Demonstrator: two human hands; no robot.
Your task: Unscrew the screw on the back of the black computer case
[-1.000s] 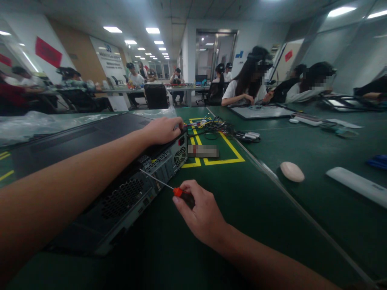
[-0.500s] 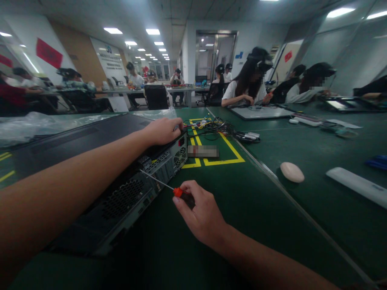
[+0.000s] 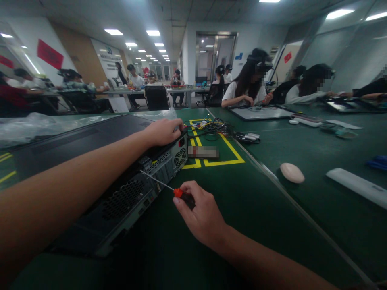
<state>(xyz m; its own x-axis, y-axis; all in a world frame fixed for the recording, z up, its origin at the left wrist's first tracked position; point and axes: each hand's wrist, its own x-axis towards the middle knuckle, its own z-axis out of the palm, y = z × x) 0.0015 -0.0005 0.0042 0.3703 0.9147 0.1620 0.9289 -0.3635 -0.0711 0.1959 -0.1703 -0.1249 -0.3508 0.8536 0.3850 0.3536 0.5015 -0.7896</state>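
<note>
A black desktop computer case (image 3: 90, 169) lies on its side on the green table (image 3: 242, 209), its rear panel with vents and a fan facing me. My left hand (image 3: 165, 131) rests curled over the case's far top corner and grips its edge. My right hand (image 3: 201, 211) is closed round a screwdriver (image 3: 169, 187) with an orange and black handle. Its thin shaft points up and left, with the tip against the rear panel near the slot covers.
A yellow taped rectangle (image 3: 225, 159) marks the table behind the case, with a tangle of cables (image 3: 219, 128) at its far end. A pale oval mouse (image 3: 292, 172) and a white bar (image 3: 356, 186) lie to the right. Clear plastic wrap (image 3: 45, 121) lies far left. Other people sit working at tables beyond.
</note>
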